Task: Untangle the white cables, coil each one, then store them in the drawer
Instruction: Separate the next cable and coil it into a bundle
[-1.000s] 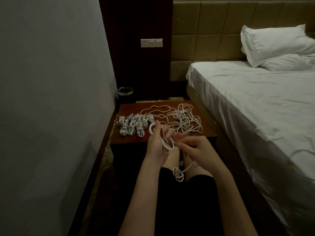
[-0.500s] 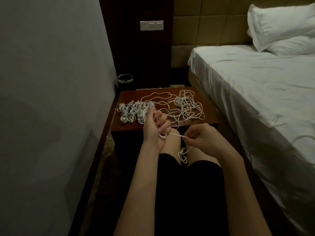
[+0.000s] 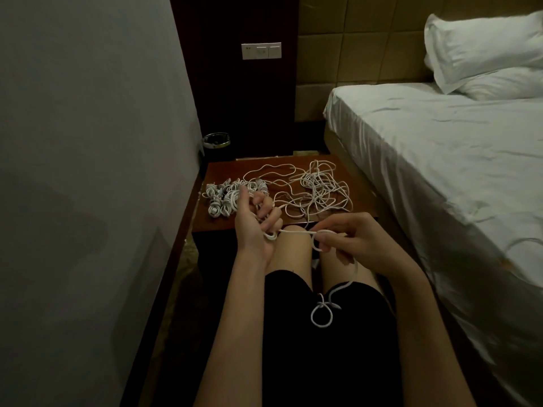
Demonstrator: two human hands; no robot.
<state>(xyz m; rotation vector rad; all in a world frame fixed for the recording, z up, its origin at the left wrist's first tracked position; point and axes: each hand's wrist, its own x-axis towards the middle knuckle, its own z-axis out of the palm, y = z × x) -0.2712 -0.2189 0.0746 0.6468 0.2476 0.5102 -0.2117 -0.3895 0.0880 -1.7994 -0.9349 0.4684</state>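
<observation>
Left hand [image 3: 252, 221] grips a white cable [image 3: 296, 232]; right hand [image 3: 349, 242] pinches its loop; tangled cables [image 3: 320, 189] lie on the tabletop's [image 3: 223, 224] far right corner.

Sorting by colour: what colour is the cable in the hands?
White cable, clearest in the head view.

A low reddish-brown wooden bedside table [image 3: 357, 189] stands between a grey wall at nine o'clock and a white-sheeted bed [image 3: 440, 160] at three o'clock. On its left half lies a cluster of coiled white cables [image 3: 223, 196], bundles touching one another; on its right half sprawls a loose tangle of white cable [image 3: 320, 186], with one long strand looping toward twelve o'clock across the bare wood. Two white pillows [image 3: 487, 54] are stacked on the bed at its headboard end, near two o'clock.
</observation>
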